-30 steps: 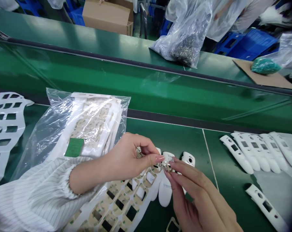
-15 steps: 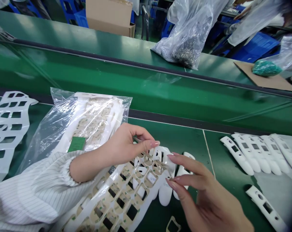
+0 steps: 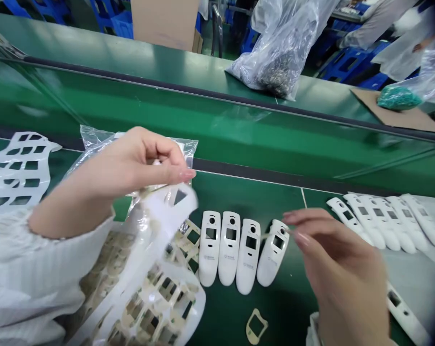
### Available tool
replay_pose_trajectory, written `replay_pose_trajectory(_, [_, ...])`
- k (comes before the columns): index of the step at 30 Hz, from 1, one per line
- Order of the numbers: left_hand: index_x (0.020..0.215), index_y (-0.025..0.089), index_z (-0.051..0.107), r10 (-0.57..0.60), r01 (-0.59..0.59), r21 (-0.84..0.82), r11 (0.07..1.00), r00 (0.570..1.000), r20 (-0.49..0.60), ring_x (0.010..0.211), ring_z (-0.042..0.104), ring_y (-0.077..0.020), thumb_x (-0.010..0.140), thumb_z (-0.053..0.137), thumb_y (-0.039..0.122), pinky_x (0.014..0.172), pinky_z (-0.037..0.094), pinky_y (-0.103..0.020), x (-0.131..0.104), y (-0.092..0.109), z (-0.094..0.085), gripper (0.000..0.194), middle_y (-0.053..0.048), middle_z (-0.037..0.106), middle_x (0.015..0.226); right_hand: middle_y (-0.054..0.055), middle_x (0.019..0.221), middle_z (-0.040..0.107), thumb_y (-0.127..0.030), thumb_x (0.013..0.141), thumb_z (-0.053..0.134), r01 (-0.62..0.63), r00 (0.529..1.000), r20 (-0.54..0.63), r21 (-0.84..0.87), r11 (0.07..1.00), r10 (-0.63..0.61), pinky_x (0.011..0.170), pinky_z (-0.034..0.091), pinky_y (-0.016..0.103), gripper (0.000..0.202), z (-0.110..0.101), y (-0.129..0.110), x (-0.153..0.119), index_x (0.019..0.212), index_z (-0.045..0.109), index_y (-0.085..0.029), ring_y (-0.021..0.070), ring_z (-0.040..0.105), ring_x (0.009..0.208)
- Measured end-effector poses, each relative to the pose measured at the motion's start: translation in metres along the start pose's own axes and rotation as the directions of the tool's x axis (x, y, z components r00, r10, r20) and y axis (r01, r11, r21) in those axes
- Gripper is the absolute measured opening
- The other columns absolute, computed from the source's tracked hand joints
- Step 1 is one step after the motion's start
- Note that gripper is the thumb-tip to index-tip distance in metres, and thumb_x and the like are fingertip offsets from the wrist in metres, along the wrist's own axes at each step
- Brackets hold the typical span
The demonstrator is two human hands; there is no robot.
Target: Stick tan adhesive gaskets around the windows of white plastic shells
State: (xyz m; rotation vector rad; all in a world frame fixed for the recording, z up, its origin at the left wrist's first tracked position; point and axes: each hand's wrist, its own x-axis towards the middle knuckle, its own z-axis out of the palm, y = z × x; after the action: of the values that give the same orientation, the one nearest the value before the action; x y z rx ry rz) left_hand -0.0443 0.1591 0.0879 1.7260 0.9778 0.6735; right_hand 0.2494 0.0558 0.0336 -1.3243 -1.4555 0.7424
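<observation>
My left hand pinches the top edge of a white backing sheet carrying beige die-cut stickers, and holds it raised and bent. My right hand is closed at the fingertips, blurred, with a small thin piece seeming to stick out to their left. Between the hands, four white device housings lie side by side, the rightmost housing tilted and closest to my right fingertips. One loose beige sticker frame lies on the green table below them.
More white housings stand in a row at the right, with a single one nearer me. An emptied-looking white sheet lies at the far left. Beyond the green barrier are a clear bag and a cardboard box.
My left hand has moved left and up, lifting and folding the sticker sheet and uncovering the four housings. My right hand has moved right, away from the sheet.
</observation>
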Motion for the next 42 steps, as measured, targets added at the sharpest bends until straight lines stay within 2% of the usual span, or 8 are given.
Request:
replay_pose_trajectory(4, [0.065, 0.019, 0.066, -0.092, 0.005, 0.195, 0.981, 0.891, 0.444, 0.043, 0.050, -0.0076, 0.081, 0.066, 0.018, 0.041, 0.038, -0.017, -0.014, 0.001, 0.026, 0.015, 0.005, 0.054, 0.049, 0.003, 0.082, 0.067, -0.034, 0.078, 0.074, -0.099, 0.963, 0.242, -0.085, 0.991, 0.117, 0.068, 0.054, 0.032, 0.017, 0.013, 0.030, 0.024, 0.070, 0.067, -0.021, 0.0187, 0.067, 0.081])
replay_pose_trajectory(8, [0.075, 0.016, 0.064, -0.080, -0.254, 0.581, 0.773, 0.870, 0.487, 0.060, 0.061, -0.0174, 0.080, 0.066, 0.015, 0.053, 0.049, -0.029, -0.047, -0.009, 0.088, 0.005, -0.002, 0.064, 0.071, 0.003, 0.080, 0.067, -0.042, 0.077, 0.072, -0.141, 0.924, 0.337, -0.147, 0.979, 0.183, 0.077, 0.052, 0.037, 0.025, 0.043, 0.038, 0.028, 0.065, 0.067, -0.021, 0.0213, 0.067, 0.088])
replay_pose_trajectory(11, [0.097, 0.012, 0.066, 0.079, -0.469, 0.660, 0.587, 0.844, 0.530, 0.067, 0.064, -0.0229, 0.087, 0.057, 0.020, 0.047, 0.047, -0.033, -0.072, -0.014, 0.110, 0.016, -0.012, 0.069, 0.096, 0.004, 0.082, 0.066, -0.045, 0.076, 0.072, -0.171, 0.913, 0.345, -0.163, 0.972, 0.219, 0.082, 0.050, 0.039, 0.026, 0.053, 0.041, 0.025, 0.065, 0.066, -0.022, 0.0225, 0.065, 0.094])
replay_pose_trajectory(16, [0.126, 0.012, 0.057, 0.135, -0.442, 0.761, 0.474, 0.891, 0.433, 0.059, 0.067, -0.0240, 0.092, 0.049, 0.027, 0.046, 0.048, -0.038, -0.092, -0.014, 0.109, 0.039, -0.019, 0.062, 0.128, 0.004, 0.086, 0.065, -0.042, 0.078, 0.072, -0.207, 0.899, 0.359, -0.164, 0.965, 0.253, 0.084, 0.050, 0.038, 0.022, 0.052, 0.046, 0.023, 0.069, 0.066, -0.023, 0.0218, 0.064, 0.097])
replay_pose_trajectory(24, [0.142, 0.004, 0.039, -0.023, -0.333, 0.765, 0.552, 0.910, 0.413, 0.045, 0.058, -0.0223, 0.092, 0.045, 0.027, 0.039, 0.034, -0.034, -0.101, -0.029, 0.102, 0.056, -0.006, 0.067, 0.069, 0.001, 0.086, 0.066, -0.035, 0.078, 0.074, -0.191, 0.929, 0.306, -0.080, 0.978, 0.207, 0.084, 0.054, 0.037, 0.014, 0.052, 0.051, 0.022, 0.073, 0.066, -0.025, 0.0201, 0.066, 0.097])
replay_pose_trajectory(28, [0.133, 0.002, 0.049, -0.054, -0.357, 0.705, 0.613, 0.871, 0.488, 0.046, 0.056, -0.0204, 0.093, 0.045, 0.024, 0.039, 0.031, -0.035, -0.099, -0.035, 0.102, 0.046, -0.003, 0.063, 0.064, 0.002, 0.089, 0.065, -0.037, 0.079, 0.073, -0.121, 0.925, 0.340, -0.154, 0.981, 0.167, 0.087, 0.053, 0.040, 0.015, 0.053, 0.044, 0.019, 0.072, 0.066, -0.026, 0.0211, 0.065, 0.099])
replay_pose_trajectory(33, [0.145, 0.002, 0.033, -0.059, -0.413, 0.679, 0.607, 0.828, 0.557, 0.043, 0.052, -0.0188, 0.081, 0.056, 0.024, 0.037, 0.026, -0.035, -0.095, -0.035, 0.107, 0.072, 0.001, 0.060, 0.062, 0.004, 0.091, 0.062, -0.039, 0.080, 0.071, -0.137, 0.897, 0.392, -0.196, 0.971, 0.206, 0.086, 0.050, 0.041, 0.019, 0.060, 0.035, 0.016, 0.071, 0.064, -0.024, 0.0233, 0.062, 0.102])
replay_pose_trajectory(42, [0.144, 0.002, 0.034, -0.062, -0.422, 0.719, 0.552, 0.839, 0.540, 0.038, 0.043, -0.0163, 0.081, 0.053, 0.022, 0.041, 0.020, -0.033, -0.096, -0.042, 0.113, 0.069, 0.003, 0.053, 0.053, 0.002, 0.091, 0.062, -0.042, 0.076, 0.075, -0.156, 0.873, 0.419, -0.247, 0.956, 0.251, 0.090, 0.043, 0.043, 0.018, 0.063, 0.035, 0.015, 0.069, 0.064, -0.028, 0.0263, 0.058, 0.109])
